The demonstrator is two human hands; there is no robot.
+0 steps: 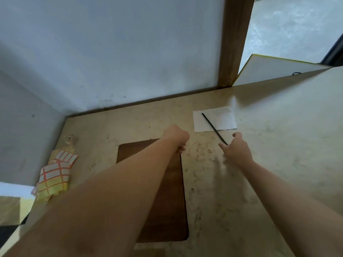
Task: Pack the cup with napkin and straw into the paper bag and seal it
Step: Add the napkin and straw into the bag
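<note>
Right hand (236,148), fingers spread, reaches the near tip of the black straw (214,128) — it slants far-left across the napkin (222,118). Left hand (176,137) is fisted over the flat paper bag (167,201); sticker sheets (55,175) lie far left on the bench (278,145).

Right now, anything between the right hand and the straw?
Nothing visible. The right hand is open beside the near end of the black straw, which lies slanted across the white napkin on the table. Whether the fingers touch it is unclear.

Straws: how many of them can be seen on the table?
1. The black straw lies slanted across the white napkin, its near end at the right hand. Others may be hidden under the arms.
</note>
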